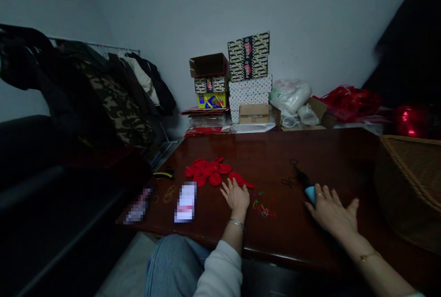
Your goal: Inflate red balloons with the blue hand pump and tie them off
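Note:
On the brown table, a pile of red pieces [207,170] lies near the middle. My left hand [236,196] is at its lower right side, fingers apart and fingertips by the nearest red piece, with nothing held. Small coloured clips [263,210] are scattered to the right of that hand. My right hand [332,207] is spread with its fingers apart, palm down, beside a tool with a light blue and black body [309,191]; its fingertips touch or overlap the blue end. Black-handled scissors [289,181] lie just left of the tool.
Two blurred flat items [186,202] [138,205], yellow-brown loops [168,194] and a yellow-edged tool [163,175] lie at the left. A wicker basket [409,186] stands at the right. Stacked boxes [250,90] and plastic bags [292,94] line the wall.

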The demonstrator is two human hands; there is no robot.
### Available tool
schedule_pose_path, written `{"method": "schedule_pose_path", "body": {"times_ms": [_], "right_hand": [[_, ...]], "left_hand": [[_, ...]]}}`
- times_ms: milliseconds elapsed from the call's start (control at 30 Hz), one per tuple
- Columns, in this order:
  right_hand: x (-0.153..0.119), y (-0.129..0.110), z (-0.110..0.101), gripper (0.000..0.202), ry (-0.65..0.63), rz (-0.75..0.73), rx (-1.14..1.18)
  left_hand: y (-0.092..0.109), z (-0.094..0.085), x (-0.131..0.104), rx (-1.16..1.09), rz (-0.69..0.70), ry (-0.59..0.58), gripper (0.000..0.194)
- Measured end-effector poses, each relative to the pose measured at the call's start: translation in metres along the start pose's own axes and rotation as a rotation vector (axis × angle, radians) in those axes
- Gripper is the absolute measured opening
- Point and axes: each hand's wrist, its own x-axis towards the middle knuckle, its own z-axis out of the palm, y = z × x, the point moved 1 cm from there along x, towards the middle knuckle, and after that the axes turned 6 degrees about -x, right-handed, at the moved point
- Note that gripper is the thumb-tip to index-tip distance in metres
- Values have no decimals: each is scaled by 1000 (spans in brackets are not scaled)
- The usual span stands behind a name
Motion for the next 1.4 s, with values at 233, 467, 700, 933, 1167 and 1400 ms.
{"method": "schedule_pose_path", "body": {"times_ms": [233, 467, 700, 933, 1167, 1400], "right_hand": [[-5, 4, -16, 58, 41, -45, -64], [-6, 7, -15, 57, 62, -44, -68], [-5, 10, -9, 55, 72, -60, -32], [-5, 10, -15, 55, 138, -89, -25], [-8, 6, -21, 55, 158, -119, -30], [-13, -3, -27, 55, 165, -170, -26]], "left_hand": [[-1, 4, 26, 119, 231, -5, 57], [5, -1, 24, 143, 264, 30, 57], [3, 6, 3, 74, 297, 17, 56], [-2, 8, -2, 60, 277, 16, 49], [-1, 2, -5, 86, 275, -3, 46], [3, -4, -7, 65, 244, 22, 48]]}}
